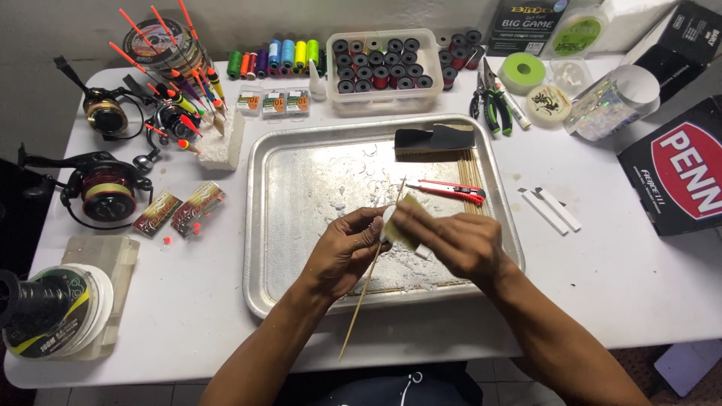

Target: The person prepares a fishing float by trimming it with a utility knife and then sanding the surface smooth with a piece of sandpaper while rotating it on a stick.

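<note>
Your left hand [342, 252] keeps a closed grip on a thin wooden stick [368, 282] that carries a small white piece [389, 222] near its upper end, the stick slanting down toward you past the tray's near rim. Your right hand [451, 240] pinches a tan abrasive sheet [408, 218] against that piece, just beside your left fingertips. Both hands hover over the metal tray [301, 195] on the bench [617, 278], with a red utility knife [449, 190] lying just beyond your right hand.

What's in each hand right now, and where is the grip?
Left hand pinches a thin wooden stick near its upper end; right hand presses a small tan pad against it.
</note>
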